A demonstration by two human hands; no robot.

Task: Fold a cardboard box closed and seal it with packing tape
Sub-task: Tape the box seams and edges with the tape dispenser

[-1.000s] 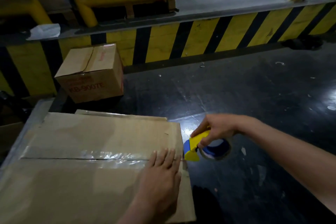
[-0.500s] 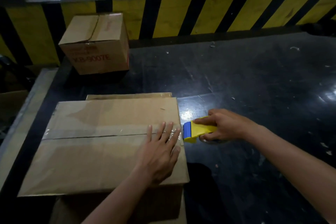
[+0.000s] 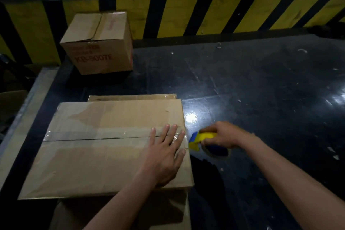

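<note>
A large brown cardboard box (image 3: pixel 97 164) lies in front of me with its top flaps folded shut. A strip of clear packing tape (image 3: pixel 97 133) runs along the centre seam to the right edge. My left hand (image 3: pixel 164 153) lies flat on the box top near that right edge, fingers spread over the tape's end. Just right of the box, my right hand (image 3: pixel 222 135) grips a yellow and blue tape dispenser (image 3: pixel 202 139), held low beside the box's side, with its roll showing beneath the hand.
A smaller closed cardboard box (image 3: pixel 99 43) printed with red lettering stands at the back left. A yellow-and-black striped barrier (image 3: pixel 214 13) runs across the back. The dark glossy floor (image 3: pixel 261 89) stretches to the right. A grey ledge (image 3: pixel 24 106) borders the left side.
The view tilted down and drew closer to the box. My right hand has dropped the dispenser lower beside the box's right edge. My left hand stays pressed on the tape end.
</note>
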